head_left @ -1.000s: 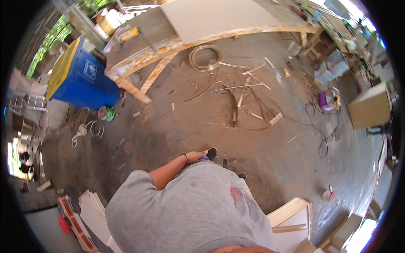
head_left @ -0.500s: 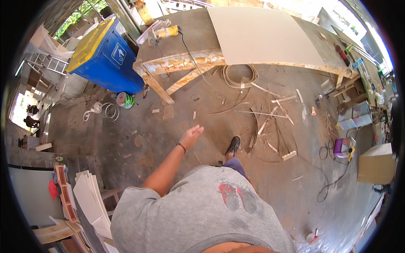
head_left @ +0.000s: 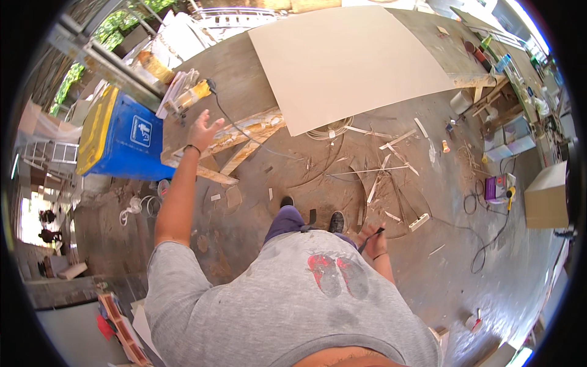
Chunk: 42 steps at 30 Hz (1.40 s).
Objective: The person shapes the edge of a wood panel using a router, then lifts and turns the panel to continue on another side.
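My left hand (head_left: 204,129) reaches out above the left front edge of the wooden workbench (head_left: 235,64), its fingers apart and nothing in them. Just beyond it, on the bench's left end, lies a yellow corded power tool (head_left: 195,95); the hand does not touch it. A large pale sheet (head_left: 348,61) covers much of the bench top, one corner overhanging the front edge. Low beside my right hip, my right hand (head_left: 372,240) is closed round a thin dark object (head_left: 380,231), too small to name more exactly.
A blue wheeled bin (head_left: 131,137) with a yellow lid stands left of the bench. Wood offcuts (head_left: 378,178) and a coiled hose (head_left: 327,129) lie on the floor ahead. To the right are a purple box (head_left: 496,188), trailing cables and a cardboard box (head_left: 546,197).
I have come closer to the bench, toward its left end. My left hand has risen and stretched forward over the bench edge. My right hand has come into view with the thin dark object.
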Available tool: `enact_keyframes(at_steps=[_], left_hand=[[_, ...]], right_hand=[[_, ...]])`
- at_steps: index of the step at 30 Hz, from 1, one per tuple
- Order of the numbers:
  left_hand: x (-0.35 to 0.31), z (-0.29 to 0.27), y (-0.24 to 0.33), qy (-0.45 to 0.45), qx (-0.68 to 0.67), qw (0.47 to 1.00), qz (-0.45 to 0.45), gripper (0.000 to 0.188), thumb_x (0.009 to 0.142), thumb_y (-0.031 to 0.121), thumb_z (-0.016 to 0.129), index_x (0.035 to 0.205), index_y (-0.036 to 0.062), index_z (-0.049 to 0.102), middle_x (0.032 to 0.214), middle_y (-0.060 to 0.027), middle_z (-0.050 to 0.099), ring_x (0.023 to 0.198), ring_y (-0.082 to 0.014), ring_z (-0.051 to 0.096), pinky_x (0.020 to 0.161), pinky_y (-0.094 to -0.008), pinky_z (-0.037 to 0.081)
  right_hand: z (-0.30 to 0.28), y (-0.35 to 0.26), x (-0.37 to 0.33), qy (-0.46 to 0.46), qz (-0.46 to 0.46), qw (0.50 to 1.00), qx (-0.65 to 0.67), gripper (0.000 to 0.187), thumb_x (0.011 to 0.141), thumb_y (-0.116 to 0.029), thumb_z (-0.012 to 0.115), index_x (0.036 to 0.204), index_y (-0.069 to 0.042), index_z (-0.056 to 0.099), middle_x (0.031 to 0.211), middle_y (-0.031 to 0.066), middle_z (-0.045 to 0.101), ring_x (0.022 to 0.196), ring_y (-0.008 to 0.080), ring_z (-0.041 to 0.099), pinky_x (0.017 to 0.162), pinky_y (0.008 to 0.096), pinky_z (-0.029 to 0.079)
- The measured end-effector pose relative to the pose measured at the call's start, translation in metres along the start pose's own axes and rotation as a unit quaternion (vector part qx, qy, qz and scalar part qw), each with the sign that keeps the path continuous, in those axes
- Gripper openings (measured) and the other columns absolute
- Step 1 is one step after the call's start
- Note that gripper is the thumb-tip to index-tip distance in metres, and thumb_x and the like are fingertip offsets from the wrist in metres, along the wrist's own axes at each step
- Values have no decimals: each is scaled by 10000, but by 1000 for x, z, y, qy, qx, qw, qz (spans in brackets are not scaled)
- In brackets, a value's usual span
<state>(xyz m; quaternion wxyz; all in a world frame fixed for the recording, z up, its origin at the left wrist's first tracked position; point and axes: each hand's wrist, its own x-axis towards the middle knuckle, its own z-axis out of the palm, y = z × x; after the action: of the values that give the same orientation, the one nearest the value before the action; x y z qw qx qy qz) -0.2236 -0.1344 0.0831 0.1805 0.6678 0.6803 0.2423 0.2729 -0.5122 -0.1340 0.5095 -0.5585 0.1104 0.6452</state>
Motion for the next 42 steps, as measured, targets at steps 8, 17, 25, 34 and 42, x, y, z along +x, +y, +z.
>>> enact_keyframes(at_steps=[8,17,25,34,42], left_hand=[[177,1,-58,-83,421,900,69,886,715,511,718,1391,34,401,1430,-179,410,1348,-303,363,1080,-404,353],[291,18,-111,-242,346,906,-14,1011,572,307,883,1385,85,323,1309,-172,539,1209,-331,525,1000,-416,440],[288,11,-127,-246,372,893,60,1002,558,253,843,1384,49,314,1198,-213,597,1122,-370,574,957,-418,458],[162,-48,-33,-125,205,945,221,887,607,262,826,1330,42,361,1236,-210,545,1148,-375,532,941,-427,441],[-2,-52,94,-99,-154,951,249,880,532,111,883,1275,31,419,1163,-173,574,1123,-317,562,939,-404,453]], right_hand=[[137,-36,-25,9,-130,947,293,744,863,-681,467,1280,-66,491,1234,163,576,1155,301,551,966,479,438],[310,-33,-77,-246,-240,873,346,868,807,-781,399,1371,-124,459,1428,144,434,1335,318,370,1098,547,277],[329,-18,-105,-298,-322,808,394,956,728,-870,362,1415,-206,406,1479,132,363,1382,331,284,1088,645,190],[308,28,-147,-293,-342,792,412,874,826,-791,323,1431,-163,385,1450,189,392,1364,304,338,1120,502,251],[357,59,-191,-309,-342,883,-89,581,879,-332,652,1317,13,487,1257,192,574,1163,298,558,998,371,426]])
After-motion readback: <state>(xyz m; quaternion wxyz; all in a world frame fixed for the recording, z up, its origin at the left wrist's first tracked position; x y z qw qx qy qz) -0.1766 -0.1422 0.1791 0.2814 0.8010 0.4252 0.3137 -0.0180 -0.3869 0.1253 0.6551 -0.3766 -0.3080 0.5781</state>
